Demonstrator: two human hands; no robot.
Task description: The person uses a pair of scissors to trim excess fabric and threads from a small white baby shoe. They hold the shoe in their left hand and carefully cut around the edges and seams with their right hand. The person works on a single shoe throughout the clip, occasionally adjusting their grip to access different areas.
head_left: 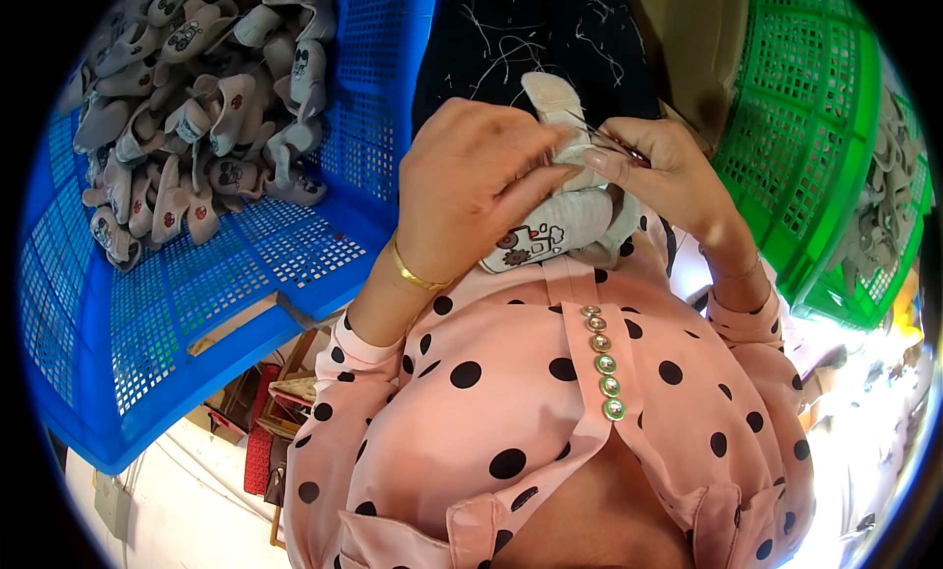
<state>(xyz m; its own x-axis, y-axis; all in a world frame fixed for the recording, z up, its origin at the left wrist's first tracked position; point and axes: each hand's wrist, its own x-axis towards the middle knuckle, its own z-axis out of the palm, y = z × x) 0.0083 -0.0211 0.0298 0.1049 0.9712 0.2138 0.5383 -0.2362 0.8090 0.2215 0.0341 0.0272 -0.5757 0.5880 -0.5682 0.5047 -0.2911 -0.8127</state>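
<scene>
Both hands close together over wearer's lap, meeting at one small off-white fabric piece (pixel 550 235), shoe-like shape. Piece sits between hands and the spotted pink shirt (pixel 678 412), at wearer's middle; body w/ stitched vehicle motif faces up, narrow tab sticks out at far end, past the fingers.

L hand (pixel 476 181): fingers bunched, pinching at upper part of piece; exact fingertip contact partly hidden + a bit blurred. R hand (pixel 660 161): thumb pressed on piece near base of tab, fingers curled round small dark tool (pixel 640 160) w/ red on it, prob. thread snips; blades mostly hidden, can't tell if open.

Handling (my judgement): v. light, soft, but padded enough to keep its curve; folds easily, so floppy at tab. Cloth looks matte, not slippery. Not fragile overall; stitching is the weak bit, a careless blade cd nick it. Best hold: pinch thick body or seam edge close to where tool works, tab kept flat, motif left unpinched.

About: blue basket (pixel 147 353) to L w/ heap of similar pieces (pixel 231 107); green basket (pixel 786 127) to R, more pale pieces (pixel 874 215) beyond its near wall. Loose threads (pixel 511 48) on dark cloth (pixel 447 78) below hands.
</scene>
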